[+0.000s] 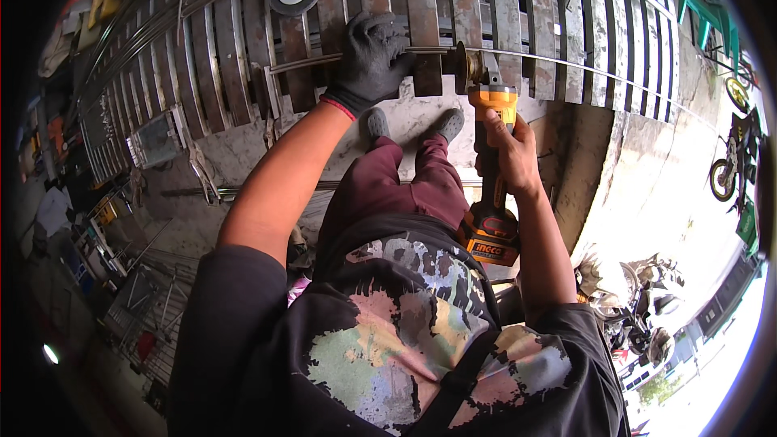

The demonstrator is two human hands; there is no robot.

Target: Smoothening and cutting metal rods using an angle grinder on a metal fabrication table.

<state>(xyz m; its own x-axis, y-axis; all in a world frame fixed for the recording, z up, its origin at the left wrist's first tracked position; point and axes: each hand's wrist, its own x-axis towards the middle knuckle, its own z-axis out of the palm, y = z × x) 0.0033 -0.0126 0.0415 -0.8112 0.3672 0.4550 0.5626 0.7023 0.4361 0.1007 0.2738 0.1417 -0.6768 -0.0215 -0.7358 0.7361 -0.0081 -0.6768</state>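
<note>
My right hand [516,154] wraps the yellow grinder [494,99] at the slatted bench's [422,8] near edge — disc [461,66] beside the rod [429,50] across it. My gloved left hand [372,61] curls over the rod — whether pinching, I can't tell.

Bold lettering [489,249] stands on the battery pack [492,260] of the yellow-and-black angle grinder [492,99] in my right hand [515,154], nearer my body than my fingers are; the smaller print beneath is too tiny to read.
</note>
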